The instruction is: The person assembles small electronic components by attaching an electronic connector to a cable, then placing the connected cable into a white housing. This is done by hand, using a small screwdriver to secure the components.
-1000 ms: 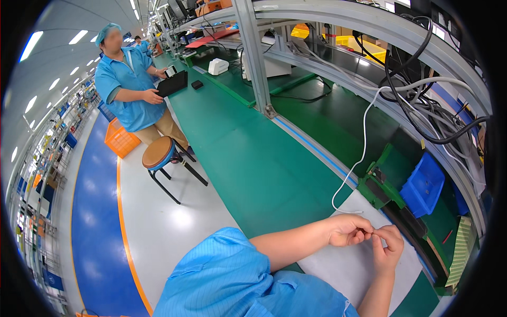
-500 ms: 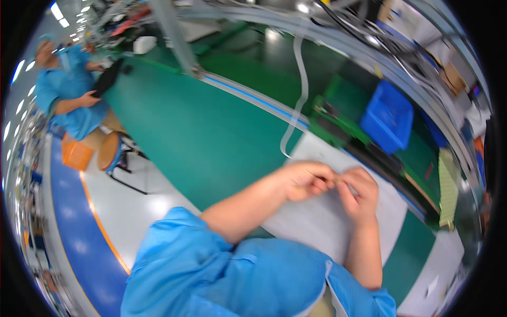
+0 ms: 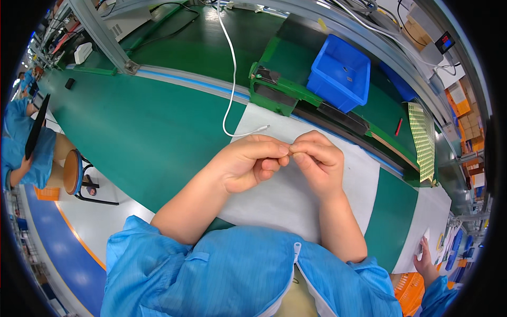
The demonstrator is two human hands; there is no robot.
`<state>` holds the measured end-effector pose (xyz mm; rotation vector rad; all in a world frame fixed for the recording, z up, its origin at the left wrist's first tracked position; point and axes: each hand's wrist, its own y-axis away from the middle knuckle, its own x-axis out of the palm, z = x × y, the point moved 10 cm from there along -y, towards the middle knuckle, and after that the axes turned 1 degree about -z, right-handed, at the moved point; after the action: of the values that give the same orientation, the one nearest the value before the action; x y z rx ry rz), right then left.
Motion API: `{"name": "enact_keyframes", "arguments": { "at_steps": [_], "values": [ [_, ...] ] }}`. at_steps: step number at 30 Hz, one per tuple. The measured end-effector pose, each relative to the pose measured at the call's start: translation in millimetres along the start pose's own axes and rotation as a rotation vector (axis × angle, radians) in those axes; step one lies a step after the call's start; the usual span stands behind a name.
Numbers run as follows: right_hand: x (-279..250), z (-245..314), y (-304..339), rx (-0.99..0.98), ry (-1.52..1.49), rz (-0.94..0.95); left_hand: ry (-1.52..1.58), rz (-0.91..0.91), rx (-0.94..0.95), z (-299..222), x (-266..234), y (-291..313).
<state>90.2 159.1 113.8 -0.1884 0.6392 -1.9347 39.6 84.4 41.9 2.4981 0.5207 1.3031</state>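
Both hands meet above a white sheet [image 3: 264, 201] spread on the green bench. My left hand [image 3: 251, 161] is closed, its thumb and forefinger pinched at the tips. Against those tips press the pinched thumb and forefinger of my right hand [image 3: 319, 158]. Whatever lies between the fingertips is too small or too hidden to make out. Just beyond the hands, a white cable [image 3: 232, 79] hangs down, and its plug end [image 3: 262, 128] rests on the sheet.
A blue bin [image 3: 340, 74] with a few small pieces stands behind a green rail [image 3: 301, 95]. Right of it lie a red stick [image 3: 398, 127] and a yellow-green patterned sheet [image 3: 421, 142]. A co-worker with a black panel [image 3: 37, 127] is at left; another person's hand [image 3: 424, 259] is at lower right.
My view has swung, so the bench, bin and co-worker appear farther left. My hands stay pinched together over the sheet. The cable's plug end now shows beyond them.
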Motion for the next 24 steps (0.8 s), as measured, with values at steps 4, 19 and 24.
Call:
{"name": "enact_keyframes", "arguments": {
  "at_steps": [4,19,24],
  "values": [
    [0,-1,0,0.004,-0.023,-0.010,0.076,0.124,-0.013,0,7,1],
    [6,7,-4,-0.079,0.132,0.042,0.038,0.088,-0.018,1,-2,-3],
    [9,5,-4,-0.069,0.124,0.074,0.017,0.067,-0.039,4,-5,-4]
  ]
}}
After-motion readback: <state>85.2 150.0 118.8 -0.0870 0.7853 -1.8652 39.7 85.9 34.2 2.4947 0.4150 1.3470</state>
